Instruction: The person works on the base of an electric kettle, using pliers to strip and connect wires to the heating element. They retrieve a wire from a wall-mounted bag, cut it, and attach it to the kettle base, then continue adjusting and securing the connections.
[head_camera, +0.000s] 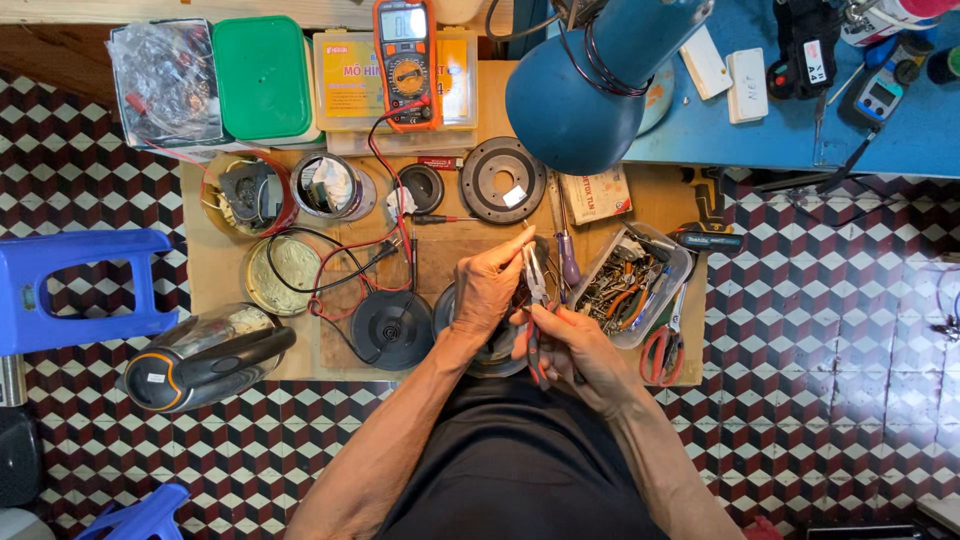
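Observation:
My right hand (575, 345) grips a pair of pliers (534, 300) by its red and black handles, jaws pointing up. My left hand (487, 285) rests over a round dark part (500, 352) on the low wooden table (215, 300), its fingertips pinched at the plier jaws. What sits between the jaws is too small to make out. A black round kettle base (391, 329) lies just left of my left hand.
An orange multimeter (406, 62) with red and black leads (385, 235) stands at the back. Around it are a kettle body (205, 357), tins, a black ring (502, 180), a clear tray of tools (632, 283), a blue lamp (590, 85) and a blue stool (75, 290).

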